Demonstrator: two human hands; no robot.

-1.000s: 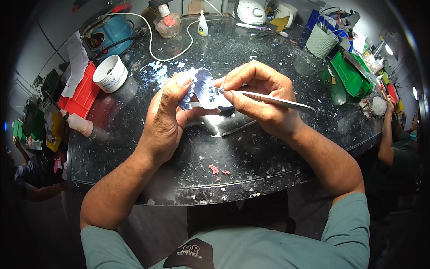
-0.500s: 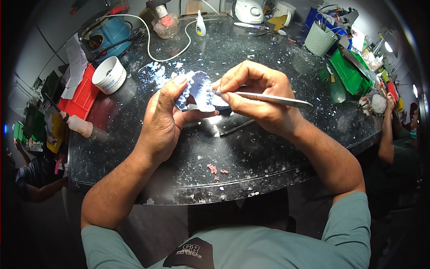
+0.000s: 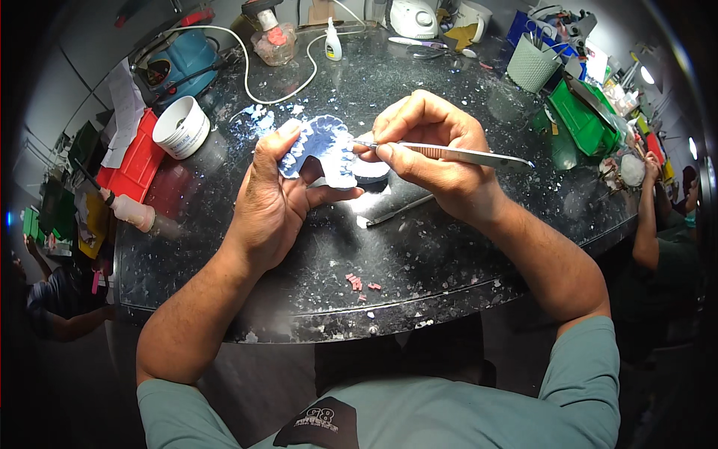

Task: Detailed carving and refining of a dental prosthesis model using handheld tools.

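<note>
My left hand point(image 3: 271, 187) grips a blue dental cast point(image 3: 321, 142) by its left side, thumb on top and fingers underneath. The horseshoe of teeth shows on the cast. Between the thumb and fingers of my right hand point(image 3: 434, 153) is a slim metal scalpel-like tool point(image 3: 467, 155), its ribbed handle pointing right. Its tip reaches the right-hand row of teeth; whether it touches cannot be made out. Behind and right of the held cast, a second blue cast point(image 3: 372, 171) lies on the table, partly hidden.
Blue shavings point(image 3: 258, 122) lie on the black table point(image 3: 299, 299), with small pink pieces point(image 3: 354, 282) near its front. At left stand a white tub point(image 3: 182, 129) and red bin point(image 3: 138, 165). A white dropper bottle point(image 3: 333, 41), tool cup point(image 3: 532, 66) and green bin point(image 3: 580, 116) stand farther back.
The cast has tilted in my left hand and moved slightly left, so more of its toothed face shows. The tool in my right hand lies a little flatter, its tip still beside the teeth.
</note>
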